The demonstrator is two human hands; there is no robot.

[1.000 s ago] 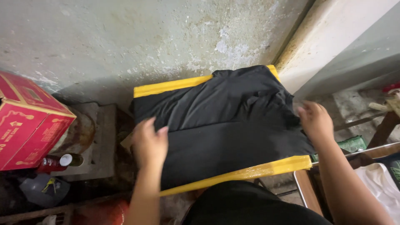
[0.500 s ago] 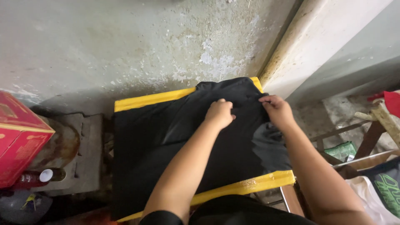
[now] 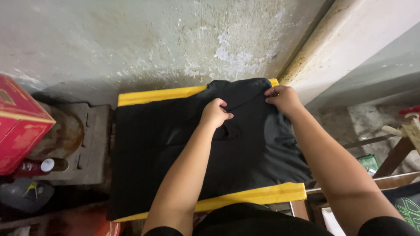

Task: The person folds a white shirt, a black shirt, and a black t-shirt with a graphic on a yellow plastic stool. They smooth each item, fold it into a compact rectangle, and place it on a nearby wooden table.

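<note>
A black garment [image 3: 175, 148] lies spread flat over a board with yellow edges [image 3: 253, 197], set against a stained grey wall. My left hand [image 3: 214, 114] pinches the cloth near the garment's upper middle. My right hand [image 3: 283, 98] grips the cloth at the far right corner, close to the board's back edge. Both forearms reach across the garment from the near side.
A red cardboard box [image 3: 19, 126] stands at the left, with a small bottle with a white cap [image 3: 43, 166] below it on a grey slab [image 3: 87, 144]. A pale wall corner [image 3: 350, 48] rises at the right. Metal rods and cloth [image 3: 407, 196] lie at the lower right.
A second ago my hands lay at the garment's left and right sides. Both moved up to its far edge and closed on the cloth there, then shifted slightly further back.
</note>
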